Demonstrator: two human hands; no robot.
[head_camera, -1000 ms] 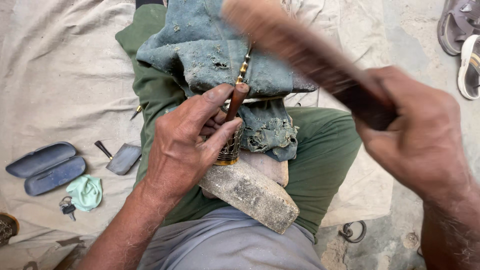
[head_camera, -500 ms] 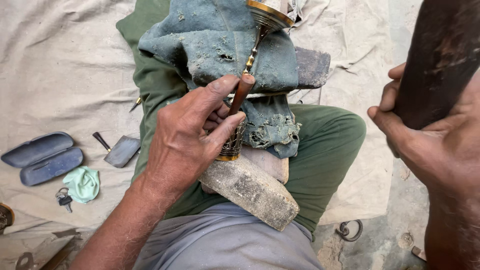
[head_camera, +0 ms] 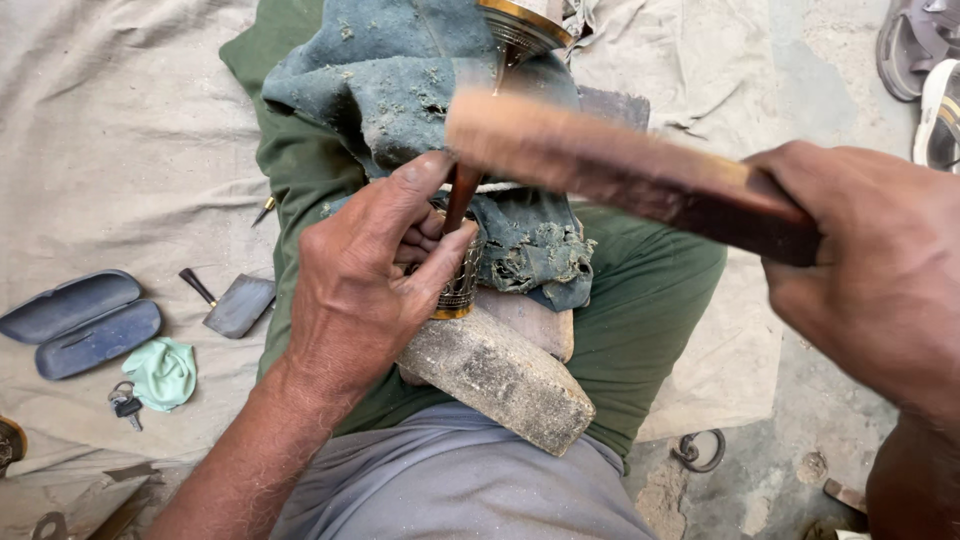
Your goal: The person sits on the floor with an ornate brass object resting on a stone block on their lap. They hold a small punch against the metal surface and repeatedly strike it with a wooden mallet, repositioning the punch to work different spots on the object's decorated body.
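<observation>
Wooden and blurred, a mallet-like block (head_camera: 620, 175) lies across the middle of the head view, its dark handle end wrapped in the right hand (head_camera: 870, 270), whose grip is closed tight around it. The block's pale end sits just above the left hand (head_camera: 370, 280). That hand's grip is closed on a thin brown punch (head_camera: 458, 195), thumb and fingers pinching it upright against an ornate brass-coloured metal piece (head_camera: 460, 285). The metal piece rests on a grey stone block (head_camera: 500, 375) that lies on the person's lap, beside a dusty blue cloth (head_camera: 400, 80) draped over green trousers (head_camera: 650, 300). On the beige sheet (head_camera: 120, 150) to the left lie an open dark spectacle case (head_camera: 80, 320), a mint-green cloth (head_camera: 162, 372), keys (head_camera: 125, 405) and a small flat scraper (head_camera: 235, 305). Sandals (head_camera: 925, 70) stand at the upper right on the concrete floor (head_camera: 810, 90).
</observation>
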